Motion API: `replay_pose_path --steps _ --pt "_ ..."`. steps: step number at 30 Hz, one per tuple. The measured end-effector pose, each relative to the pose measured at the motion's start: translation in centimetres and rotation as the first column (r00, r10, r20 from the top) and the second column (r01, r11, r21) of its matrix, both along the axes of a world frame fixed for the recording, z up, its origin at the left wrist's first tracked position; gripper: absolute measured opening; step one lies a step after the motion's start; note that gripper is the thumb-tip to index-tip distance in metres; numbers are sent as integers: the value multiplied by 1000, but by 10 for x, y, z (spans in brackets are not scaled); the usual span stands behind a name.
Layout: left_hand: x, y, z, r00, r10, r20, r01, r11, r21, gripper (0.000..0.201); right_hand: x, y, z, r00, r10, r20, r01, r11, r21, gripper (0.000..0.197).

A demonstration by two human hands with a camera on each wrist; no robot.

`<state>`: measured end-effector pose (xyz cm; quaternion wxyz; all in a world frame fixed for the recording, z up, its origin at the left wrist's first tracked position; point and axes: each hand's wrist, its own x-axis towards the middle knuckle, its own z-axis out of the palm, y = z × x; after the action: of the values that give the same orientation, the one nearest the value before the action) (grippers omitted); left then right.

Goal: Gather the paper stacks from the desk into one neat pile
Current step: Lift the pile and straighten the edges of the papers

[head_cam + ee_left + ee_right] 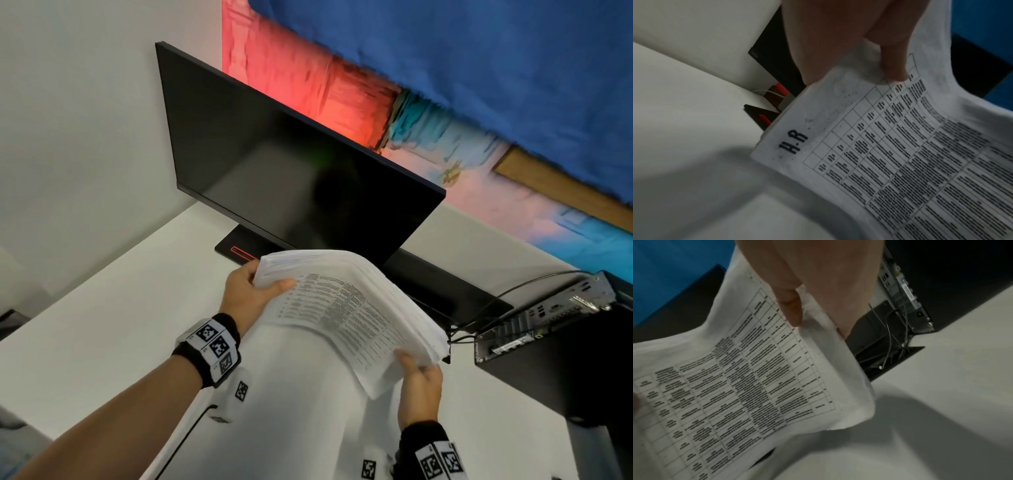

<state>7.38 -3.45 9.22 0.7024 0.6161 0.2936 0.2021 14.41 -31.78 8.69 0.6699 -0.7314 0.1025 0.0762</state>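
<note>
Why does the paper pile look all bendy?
The paper stack is lifted off the desk, held only at two ends by the left hand and right hand, so its middle bows and the edges fan unevenly.

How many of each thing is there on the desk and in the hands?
Paper stack: 1, held by the left hand and right hand
Monitor: 1
Computer box: 1
Hands: 2
Total: 5
</note>
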Motion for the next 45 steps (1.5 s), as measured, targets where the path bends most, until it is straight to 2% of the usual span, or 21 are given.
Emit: replay_pose_path --steps 4,7,9,12,14,16,18,21,25,28,31,34,36,39,42,45 --pt "-2 5 7 1000 21 20 -23 997 77 24 1 -6 -3 995 52 85 -50 999 -19 42" --pt "0 6 8 997 75 12 -76 991 112 31 -2 -6 -9 992 55 110 -54 998 -13 51" --pt "5 8 7 991 130 5 -130 982 137 31 -2 -4 -9 982 54 181 -44 998 -55 62" --pt "12 10 7 985 169 15 -170 978 122 29 -2 1 -3 930 122 346 -45 974 -221 76" --pt "15 10 9 989 148 9 -148 984 99 28 2 3 -1 872 206 444 -28 927 -375 71" --pt "18 11 10 993 122 -4 -121 988 92 26 4 3 -1 826 313 468 -46 865 -499 66" --pt "20 12 13 994 113 -8 -111 990 87 26 7 -1 -3 839 332 430 -51 837 -545 75" --pt "19 19 10 1000 -10 -14 11 1000 27 38 17 -8 -2 935 197 296 -66 914 -401 74" --pt "3 33 -13 950 -270 -158 266 963 -47 92 30 -11 5 980 187 60 -168 956 -241 40" --pt "-5 31 -20 926 -331 -179 318 943 -97 81 31 -10 7 980 195 -40 -200 958 -205 29" --pt "-7 31 -22 900 -409 -150 402 913 -74 105 33 -10 3 987 140 -82 -150 980 -129 22" --pt "-8 29 -16 861 -465 -208 480 877 27 90 34 -11 2 987 73 -146 -79 996 -35 27" --pt "-3 28 -15 902 -368 -225 393 917 76 80 33 -10 -2 986 88 -140 -97 993 -60 30" --pt "9 23 -17 971 -173 -162 178 984 19 63 30 -2 -8 983 89 -159 -111 984 -136 37" --pt "17 10 -11 987 -129 -98 127 991 -29 45 28 4 -6 991 -20 -130 6 995 -103 33" --pt "18 6 -8 992 -104 -69 102 994 -32 37 23 3 -5 979 -168 -114 168 986 -5 37"
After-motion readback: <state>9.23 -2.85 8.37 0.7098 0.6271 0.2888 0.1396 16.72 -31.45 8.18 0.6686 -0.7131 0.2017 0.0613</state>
